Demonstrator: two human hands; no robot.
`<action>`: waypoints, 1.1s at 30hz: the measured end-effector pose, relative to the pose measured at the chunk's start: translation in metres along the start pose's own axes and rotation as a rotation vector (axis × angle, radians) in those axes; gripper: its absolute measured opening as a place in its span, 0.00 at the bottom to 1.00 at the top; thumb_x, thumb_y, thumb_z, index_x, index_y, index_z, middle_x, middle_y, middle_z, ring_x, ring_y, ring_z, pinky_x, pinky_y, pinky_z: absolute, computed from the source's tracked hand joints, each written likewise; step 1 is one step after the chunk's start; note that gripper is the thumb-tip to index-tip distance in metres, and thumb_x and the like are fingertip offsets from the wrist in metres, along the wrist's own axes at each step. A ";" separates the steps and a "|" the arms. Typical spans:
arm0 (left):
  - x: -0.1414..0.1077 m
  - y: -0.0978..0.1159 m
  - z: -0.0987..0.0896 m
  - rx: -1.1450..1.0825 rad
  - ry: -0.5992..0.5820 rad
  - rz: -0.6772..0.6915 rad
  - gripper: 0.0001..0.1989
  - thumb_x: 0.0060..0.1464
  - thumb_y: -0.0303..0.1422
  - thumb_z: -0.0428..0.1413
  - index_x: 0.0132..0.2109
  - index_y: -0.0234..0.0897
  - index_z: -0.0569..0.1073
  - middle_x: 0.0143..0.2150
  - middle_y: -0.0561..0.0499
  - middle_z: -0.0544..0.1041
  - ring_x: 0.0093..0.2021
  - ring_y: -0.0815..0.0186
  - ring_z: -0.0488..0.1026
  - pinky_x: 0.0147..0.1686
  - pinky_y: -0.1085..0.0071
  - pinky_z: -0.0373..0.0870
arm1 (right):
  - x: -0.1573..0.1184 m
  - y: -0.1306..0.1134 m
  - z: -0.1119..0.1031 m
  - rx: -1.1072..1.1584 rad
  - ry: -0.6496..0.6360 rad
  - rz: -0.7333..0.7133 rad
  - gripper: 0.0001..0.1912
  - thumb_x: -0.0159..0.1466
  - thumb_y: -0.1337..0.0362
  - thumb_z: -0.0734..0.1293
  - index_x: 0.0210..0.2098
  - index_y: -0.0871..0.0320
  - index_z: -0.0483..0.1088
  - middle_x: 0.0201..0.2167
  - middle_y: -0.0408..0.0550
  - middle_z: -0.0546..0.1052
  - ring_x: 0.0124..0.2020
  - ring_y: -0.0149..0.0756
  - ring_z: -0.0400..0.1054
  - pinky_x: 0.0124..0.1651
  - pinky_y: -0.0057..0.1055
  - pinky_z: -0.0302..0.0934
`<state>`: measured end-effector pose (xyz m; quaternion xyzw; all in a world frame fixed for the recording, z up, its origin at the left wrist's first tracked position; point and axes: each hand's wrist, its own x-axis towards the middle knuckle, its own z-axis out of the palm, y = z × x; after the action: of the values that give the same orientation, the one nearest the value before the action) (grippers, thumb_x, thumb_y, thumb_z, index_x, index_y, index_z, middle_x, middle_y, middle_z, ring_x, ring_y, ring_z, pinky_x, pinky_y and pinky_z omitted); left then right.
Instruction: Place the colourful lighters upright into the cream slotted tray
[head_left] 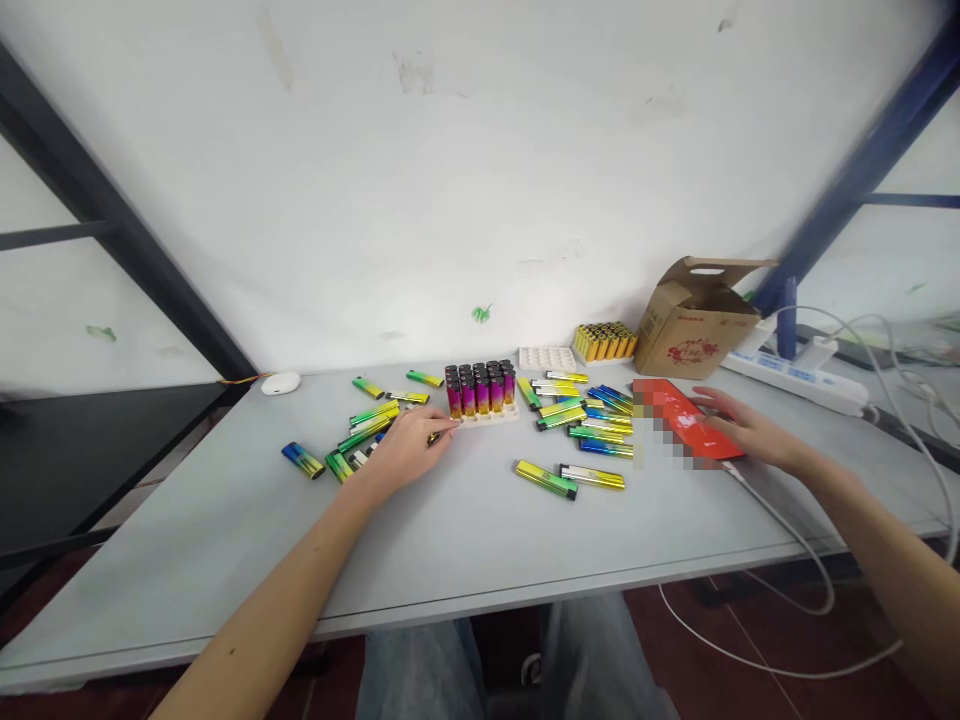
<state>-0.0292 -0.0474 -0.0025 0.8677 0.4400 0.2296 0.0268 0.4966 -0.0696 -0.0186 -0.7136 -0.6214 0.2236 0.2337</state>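
Observation:
My left hand reaches to the front left corner of a white holed tray, its thumb and forefinger pinched at that corner. Several purple-and-orange cylinders with black tops stand upright in the tray's rows. A small dark-ended piece shows partly beneath the left hand; whether it is held I cannot tell. My right hand lies with fingers stretched over the right side of a flat red phone-like thing, part of which is pixelated. A white cable runs from its lower edge.
Shiny lighter-like pieces lie loose to the left and right of the tray. At the back stand another white holed tray, yellow cylinders, an open cardboard box and a power strip. A white oval device sits back left.

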 end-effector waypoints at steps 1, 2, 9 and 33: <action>0.000 -0.001 0.000 -0.002 0.000 0.002 0.17 0.62 0.37 0.47 0.46 0.42 0.80 0.44 0.46 0.79 0.45 0.59 0.74 0.47 0.61 0.69 | -0.004 0.002 -0.002 0.022 -0.013 -0.006 0.32 0.61 0.54 0.59 0.64 0.54 0.52 0.65 0.54 0.62 0.64 0.47 0.59 0.62 0.35 0.57; 0.000 -0.001 0.001 -0.003 -0.001 0.003 0.17 0.62 0.37 0.47 0.46 0.42 0.80 0.44 0.46 0.79 0.45 0.59 0.74 0.48 0.61 0.69 | -0.008 0.005 -0.005 0.037 -0.023 -0.005 0.32 0.61 0.55 0.59 0.63 0.52 0.53 0.65 0.53 0.62 0.64 0.47 0.58 0.62 0.34 0.57; 0.001 0.001 -0.001 -0.011 -0.026 -0.017 0.17 0.62 0.38 0.47 0.46 0.42 0.80 0.44 0.47 0.79 0.45 0.58 0.74 0.46 0.62 0.70 | -0.028 0.024 -0.009 0.050 -0.029 -0.088 0.31 0.59 0.55 0.62 0.62 0.48 0.56 0.67 0.48 0.59 0.67 0.45 0.53 0.67 0.33 0.49; 0.002 0.003 -0.003 -0.007 -0.045 -0.036 0.17 0.62 0.37 0.47 0.46 0.41 0.80 0.45 0.47 0.79 0.47 0.58 0.73 0.47 0.61 0.69 | -0.038 0.020 0.004 -0.085 0.044 -0.295 0.27 0.65 0.49 0.57 0.61 0.50 0.62 0.64 0.49 0.64 0.64 0.47 0.59 0.67 0.39 0.49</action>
<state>-0.0272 -0.0486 0.0017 0.8646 0.4538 0.2110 0.0440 0.5046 -0.1094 -0.0332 -0.6288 -0.7230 0.1444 0.2471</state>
